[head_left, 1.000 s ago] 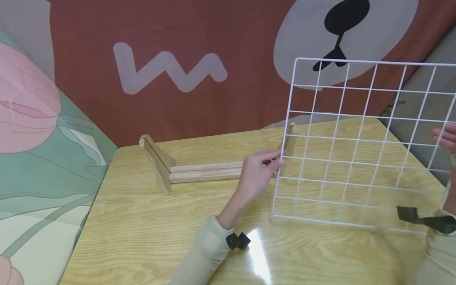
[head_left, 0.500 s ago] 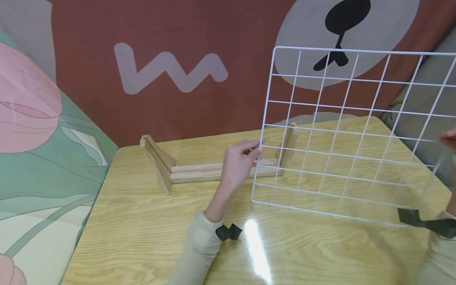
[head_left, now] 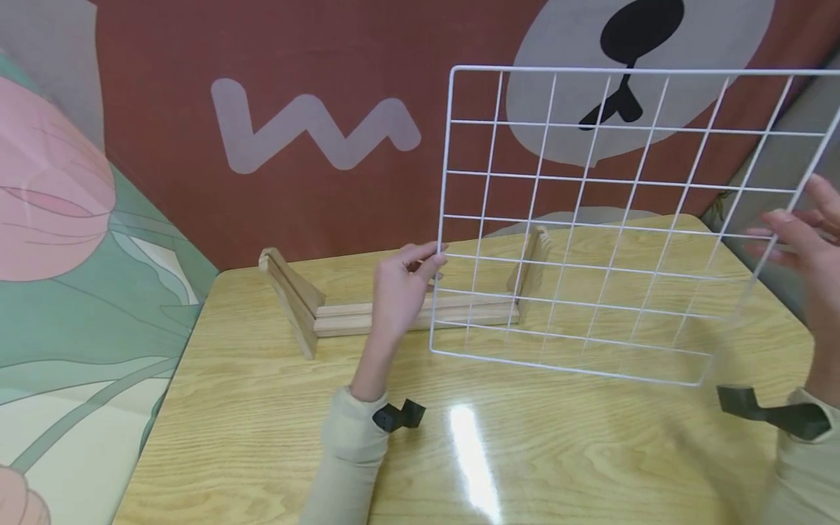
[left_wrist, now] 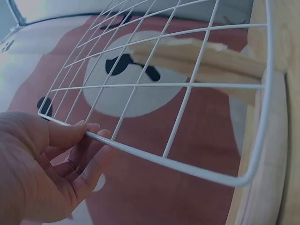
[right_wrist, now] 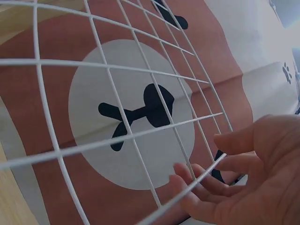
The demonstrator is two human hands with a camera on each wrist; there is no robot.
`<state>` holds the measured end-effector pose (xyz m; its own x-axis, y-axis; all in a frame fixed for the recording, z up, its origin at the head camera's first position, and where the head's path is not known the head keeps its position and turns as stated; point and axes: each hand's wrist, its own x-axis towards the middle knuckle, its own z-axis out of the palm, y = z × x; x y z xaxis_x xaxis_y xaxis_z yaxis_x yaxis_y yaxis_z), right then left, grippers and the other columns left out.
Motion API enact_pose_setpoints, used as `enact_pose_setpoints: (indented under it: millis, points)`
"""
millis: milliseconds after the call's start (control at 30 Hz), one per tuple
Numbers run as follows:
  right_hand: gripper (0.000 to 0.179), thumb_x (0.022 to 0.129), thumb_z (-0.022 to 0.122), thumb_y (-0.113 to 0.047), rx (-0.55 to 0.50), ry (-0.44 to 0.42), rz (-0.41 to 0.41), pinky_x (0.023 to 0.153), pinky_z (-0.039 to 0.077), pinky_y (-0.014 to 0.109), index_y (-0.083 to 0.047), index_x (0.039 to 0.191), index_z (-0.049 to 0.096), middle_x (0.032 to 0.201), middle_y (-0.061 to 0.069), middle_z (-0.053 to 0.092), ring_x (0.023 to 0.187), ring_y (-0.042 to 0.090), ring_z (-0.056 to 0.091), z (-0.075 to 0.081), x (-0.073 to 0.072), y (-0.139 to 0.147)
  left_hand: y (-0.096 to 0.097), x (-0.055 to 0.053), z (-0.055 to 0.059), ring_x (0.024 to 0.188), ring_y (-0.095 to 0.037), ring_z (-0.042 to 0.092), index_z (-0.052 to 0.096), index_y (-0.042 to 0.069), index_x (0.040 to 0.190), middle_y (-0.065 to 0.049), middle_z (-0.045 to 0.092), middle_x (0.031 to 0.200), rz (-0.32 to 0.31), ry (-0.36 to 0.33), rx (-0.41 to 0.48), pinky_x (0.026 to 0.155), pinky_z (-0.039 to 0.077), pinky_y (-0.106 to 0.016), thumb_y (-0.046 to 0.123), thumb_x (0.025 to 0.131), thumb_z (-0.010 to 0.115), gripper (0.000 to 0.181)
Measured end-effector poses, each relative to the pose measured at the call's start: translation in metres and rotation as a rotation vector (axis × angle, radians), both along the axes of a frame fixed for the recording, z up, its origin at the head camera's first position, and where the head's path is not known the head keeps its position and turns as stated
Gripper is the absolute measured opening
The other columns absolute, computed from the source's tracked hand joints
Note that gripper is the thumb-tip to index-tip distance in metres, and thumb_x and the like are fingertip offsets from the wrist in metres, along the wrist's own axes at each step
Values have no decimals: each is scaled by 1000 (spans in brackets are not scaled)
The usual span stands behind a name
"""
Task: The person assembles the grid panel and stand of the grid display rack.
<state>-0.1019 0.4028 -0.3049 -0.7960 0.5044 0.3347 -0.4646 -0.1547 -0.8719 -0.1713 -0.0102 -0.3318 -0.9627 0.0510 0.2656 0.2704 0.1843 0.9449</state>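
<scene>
A white wire grid panel is held upright above the table, slightly tilted, its lower right corner nearer to me. My left hand pinches its left rim between thumb and fingers, as the left wrist view of that hand confirms. At the right rim, my right hand has its thumb on one side and loosely bent fingers round the wire. Behind the panel and my left hand, a wooden stand lies on the table, made of a grooved bar between two slanted end pieces. Its right end piece shows through the mesh.
The light wood-grain table carries a bright reflection near its front. A red cloth with a cartoon animal print hangs behind it. Patterned cloth borders the left side.
The grid panel has moved left and up with my left hand, its left part now in front of the stand. My right hand has come in from the right and now holds the right rim.
</scene>
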Motion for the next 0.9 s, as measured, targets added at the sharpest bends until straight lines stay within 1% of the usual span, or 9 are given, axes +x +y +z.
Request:
enact_pose_setpoints:
  millis: [67,167,267,367,400,500,633,767,900]
  points:
    - [57,101,54,12,68,6,81,63,56,15,-5,155,46,90,3,68,69,7,74,-1,1,-3,-6,-1,2,79,-34,71,78,-1,115,-13,73,95,23,6,0,63,60,-27,6,98,72,19]
    - [70,102,47,15,180,11,187,63,57,17,-8,164,25,97,4,66,71,9,75,1,0,-8,-14,-4,5,79,-34,71,79,1,114,-13,72,93,46,17,-9,63,60,-28,6,98,72,18]
    - [75,101,37,21,227,41,304,64,59,21,-13,165,22,105,7,67,72,13,76,2,1,-11,-23,-6,7,77,-33,71,80,2,114,-13,73,92,63,34,-28,63,62,-33,6,99,71,18]
    - [81,97,29,27,275,67,359,64,59,23,-17,165,26,112,7,69,73,15,76,3,2,-15,-32,-8,9,77,-32,71,79,1,114,-12,74,95,67,33,-42,66,63,-40,7,100,70,18]
    - [82,97,28,27,299,65,359,64,59,22,-18,165,27,113,6,70,73,14,76,4,3,-16,-35,-8,10,78,-33,71,79,1,114,-12,75,96,66,27,-45,65,62,-38,7,100,70,18]
    - [81,96,29,27,374,61,340,63,58,21,-18,164,30,114,4,72,73,12,76,7,4,-21,-42,-9,12,75,-25,72,79,0,115,-15,75,101,59,13,-39,65,62,-34,7,100,69,19]
    - [73,97,36,25,448,57,266,65,58,18,-11,161,37,114,3,72,75,8,76,9,2,-27,-49,-9,15,73,-17,72,79,-2,114,-16,75,104,61,17,-10,67,61,-28,7,100,70,18]
    - [51,97,46,21,381,115,226,66,59,19,3,144,52,113,8,74,78,11,76,6,0,-34,-52,-9,17,75,-18,73,78,-4,112,-17,75,103,66,35,20,69,61,-26,5,99,71,18]
    - [34,96,52,20,323,129,204,67,59,21,5,124,63,103,11,76,79,13,76,6,-1,-42,-56,-8,20,75,-19,74,78,-6,110,-21,75,103,79,54,34,68,60,-24,4,99,70,17]
